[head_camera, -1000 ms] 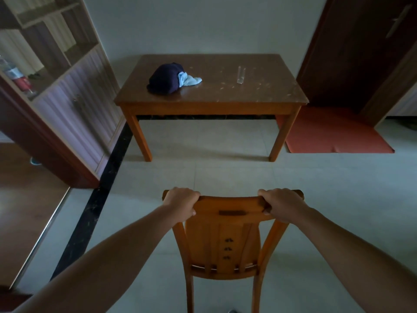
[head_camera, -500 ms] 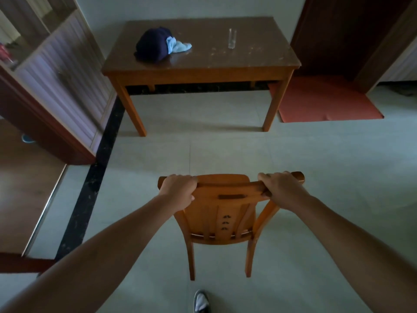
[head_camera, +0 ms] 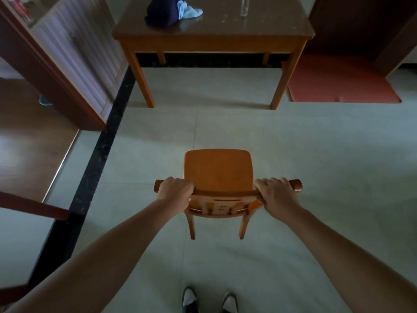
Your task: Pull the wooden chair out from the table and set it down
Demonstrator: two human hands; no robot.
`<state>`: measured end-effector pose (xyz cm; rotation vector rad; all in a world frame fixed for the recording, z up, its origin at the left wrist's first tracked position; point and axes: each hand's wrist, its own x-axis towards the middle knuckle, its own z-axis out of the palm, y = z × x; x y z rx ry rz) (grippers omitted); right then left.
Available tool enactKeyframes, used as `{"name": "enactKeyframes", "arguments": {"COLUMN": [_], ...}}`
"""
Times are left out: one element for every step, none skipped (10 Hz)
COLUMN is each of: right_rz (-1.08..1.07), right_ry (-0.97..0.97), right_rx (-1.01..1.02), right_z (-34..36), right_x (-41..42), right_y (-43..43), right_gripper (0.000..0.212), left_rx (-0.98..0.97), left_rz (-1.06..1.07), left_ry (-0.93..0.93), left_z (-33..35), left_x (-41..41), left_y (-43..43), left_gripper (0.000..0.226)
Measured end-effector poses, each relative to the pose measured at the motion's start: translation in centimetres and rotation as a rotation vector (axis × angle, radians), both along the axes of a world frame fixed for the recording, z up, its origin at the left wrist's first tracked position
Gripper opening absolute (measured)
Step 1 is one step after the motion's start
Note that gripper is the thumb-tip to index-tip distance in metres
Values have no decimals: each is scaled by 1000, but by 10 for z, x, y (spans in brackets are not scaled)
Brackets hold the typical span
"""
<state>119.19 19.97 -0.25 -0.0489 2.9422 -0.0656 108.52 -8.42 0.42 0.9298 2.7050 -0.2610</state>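
Head view, open tiled floor [head_camera: 282, 136] between wooden chair [head_camera: 217, 170] and table [head_camera: 212, 39]

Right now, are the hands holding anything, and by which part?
Yes. Both hold the wooden chair by the top rail of its backrest: the left hand near one end, the right hand near the other.

Two bare forearms, no sleeves in view, no watch or rings visible. Left hand [head_camera: 174, 192] and right hand [head_camera: 276, 194] both uncovered, knuckles rounded. At the bottom edge, two feet in dark slip-on shoes [head_camera: 229, 302], possibly over white socks, though dim and cropped.
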Motion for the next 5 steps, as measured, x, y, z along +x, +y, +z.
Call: {"name": "enactKeyframes", "arguments": {"right_rz": [-30,-63,-82,-113,-198], "right_ry": [-47,-74,-86,-158,-293], "right_rx": [-39,-34,-53,-145,-433], "right_z": [-15,-29,-42,-37,-13], "right_x": [29,51,70,70,65], "right_y": [-10,-19,-31,-33,-37], "right_gripper": [21,22,26,31,67], "left_rx": [-5,-45,-27,8,205], "left_rz": [18,25,11,-7,21], "left_ry": [-32,-42,-17,-8,-291], "left_z": [-14,-30,-44,-45,-32], "left_x": [33,58,79,82,79], "left_y": [-8,-16,-27,-35,-39], "left_gripper": [4,12,23,30,61]}}
